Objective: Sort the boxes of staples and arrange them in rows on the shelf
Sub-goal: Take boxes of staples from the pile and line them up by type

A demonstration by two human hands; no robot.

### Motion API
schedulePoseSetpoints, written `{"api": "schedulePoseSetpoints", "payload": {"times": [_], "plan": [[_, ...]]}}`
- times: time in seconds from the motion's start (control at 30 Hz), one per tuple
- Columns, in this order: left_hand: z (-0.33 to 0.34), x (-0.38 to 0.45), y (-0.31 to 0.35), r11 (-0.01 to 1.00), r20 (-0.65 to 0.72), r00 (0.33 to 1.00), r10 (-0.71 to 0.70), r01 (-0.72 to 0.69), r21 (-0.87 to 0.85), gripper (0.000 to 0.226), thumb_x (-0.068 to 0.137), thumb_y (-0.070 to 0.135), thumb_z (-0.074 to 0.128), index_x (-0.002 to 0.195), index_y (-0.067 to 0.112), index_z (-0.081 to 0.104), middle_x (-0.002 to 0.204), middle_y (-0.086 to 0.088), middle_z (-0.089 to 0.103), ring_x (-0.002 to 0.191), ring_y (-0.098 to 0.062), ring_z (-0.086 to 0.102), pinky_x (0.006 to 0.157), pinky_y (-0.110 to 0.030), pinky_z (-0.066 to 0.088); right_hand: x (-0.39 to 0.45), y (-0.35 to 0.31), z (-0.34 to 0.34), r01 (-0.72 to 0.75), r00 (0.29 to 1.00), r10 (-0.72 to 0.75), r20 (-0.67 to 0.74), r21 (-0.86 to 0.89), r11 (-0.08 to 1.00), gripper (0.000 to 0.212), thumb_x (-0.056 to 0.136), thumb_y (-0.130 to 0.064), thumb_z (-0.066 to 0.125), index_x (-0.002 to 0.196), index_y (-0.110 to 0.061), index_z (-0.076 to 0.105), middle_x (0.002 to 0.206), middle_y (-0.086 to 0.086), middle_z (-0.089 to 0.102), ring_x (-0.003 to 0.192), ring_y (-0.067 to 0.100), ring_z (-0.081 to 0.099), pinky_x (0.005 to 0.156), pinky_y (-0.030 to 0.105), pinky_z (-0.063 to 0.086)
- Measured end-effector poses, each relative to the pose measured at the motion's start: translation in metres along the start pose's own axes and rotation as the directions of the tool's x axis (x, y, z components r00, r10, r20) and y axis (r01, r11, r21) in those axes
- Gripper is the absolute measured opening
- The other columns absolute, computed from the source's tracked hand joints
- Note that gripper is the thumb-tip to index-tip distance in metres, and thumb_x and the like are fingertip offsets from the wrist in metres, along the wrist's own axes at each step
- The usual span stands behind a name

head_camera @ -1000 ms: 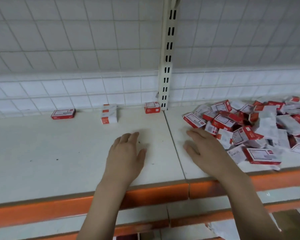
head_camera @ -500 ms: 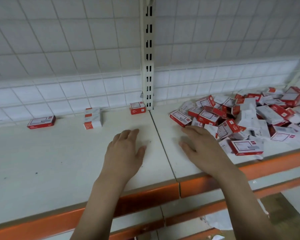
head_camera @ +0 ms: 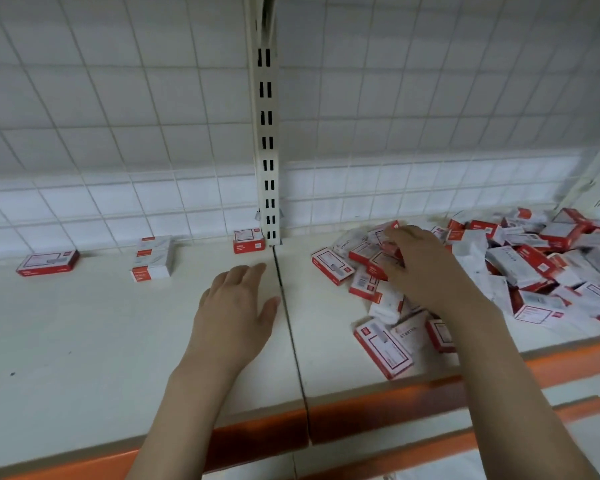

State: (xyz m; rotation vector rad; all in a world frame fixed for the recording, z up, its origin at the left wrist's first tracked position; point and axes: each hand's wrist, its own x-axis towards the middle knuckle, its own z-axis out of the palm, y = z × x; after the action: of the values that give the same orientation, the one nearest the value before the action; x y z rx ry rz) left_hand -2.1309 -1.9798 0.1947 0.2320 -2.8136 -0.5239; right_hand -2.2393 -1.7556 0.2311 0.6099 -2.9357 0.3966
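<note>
Head view: we looked down on a white shelf with an orange front edge, backed by a white wire grid.
Left hand: we kept it flat on the shelf, fingers straight and slightly spread, holding nothing, just left of the seam between the two shelf boards.
Right hand: we had it on the near-left part of the heap, fingers curled down over the boxes; whether our grip pinched one we cannot tell, since the fingertips were hidden and blurred.
Heap of staple boxes: red-and-white, jumbled on the right shelf board, some face up, some on edge.
Sorted boxes, left board, along the back wall: one flat box far left; a small stack near it; a single box just beside the slotted upright.
Stray box: lay near the front edge, apart from the main heap.
</note>
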Motion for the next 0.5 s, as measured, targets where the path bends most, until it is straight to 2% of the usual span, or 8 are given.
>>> {"api": "schedulePoseSetpoints", "payload": {"times": [0.13,0.23,0.43,0.5], "plan": [[0.007,0.004,0.017,1.0,-0.01,1.0,-0.003,0.003,0.003,0.054,0.091,0.033,0.053,0.14,0.016,0.038,0.137,-0.004,0.046,0.126,-0.025,0.04,0.102,-0.034,0.033,0.019,0.017,0.003,-0.049,0.99,0.058,0.126,-0.067,0.997,0.048,0.087,-0.015,0.052,0.133,-0.008,0.042,0.127,0.011,0.049,0.116,0.028,0.045,0.093,0.037,0.04],[0.013,0.007,0.028,1.0,-0.022,1.0,0.002,-0.002,0.007,0.054,0.091,0.032,0.053,0.14,0.015,0.038,0.136,-0.004,0.047,0.125,-0.025,0.041,0.101,-0.033,0.033,0.028,0.025,0.009,-0.067,0.984,0.081,0.161,-0.095,0.993,0.041,0.084,-0.013,0.053,0.124,-0.008,0.048,0.115,0.009,0.055,0.104,0.025,0.052,0.085,0.037,0.047],[0.022,0.016,0.043,0.999,0.004,1.0,0.018,-0.018,0.028,0.056,0.093,0.036,0.048,0.143,0.018,0.032,0.14,-0.002,0.043,0.129,-0.022,0.036,0.104,-0.029,0.03,0.038,0.03,0.014,-0.072,0.991,0.081,0.105,-0.084,0.994,0.023,0.088,-0.016,0.05,0.109,-0.01,0.057,0.092,0.007,0.06,0.083,0.023,0.058,0.074,0.038,0.052],[0.024,0.017,0.048,0.999,0.018,0.999,0.034,-0.034,0.029,0.057,0.092,0.036,0.049,0.143,0.018,0.031,0.141,-0.002,0.042,0.129,-0.021,0.036,0.105,-0.03,0.03,0.039,0.03,0.013,-0.077,0.995,0.079,0.061,-0.039,0.996,0.021,0.089,-0.014,0.047,0.106,-0.01,0.059,0.091,0.007,0.062,0.081,0.023,0.059,0.073,0.038,0.053]]}}
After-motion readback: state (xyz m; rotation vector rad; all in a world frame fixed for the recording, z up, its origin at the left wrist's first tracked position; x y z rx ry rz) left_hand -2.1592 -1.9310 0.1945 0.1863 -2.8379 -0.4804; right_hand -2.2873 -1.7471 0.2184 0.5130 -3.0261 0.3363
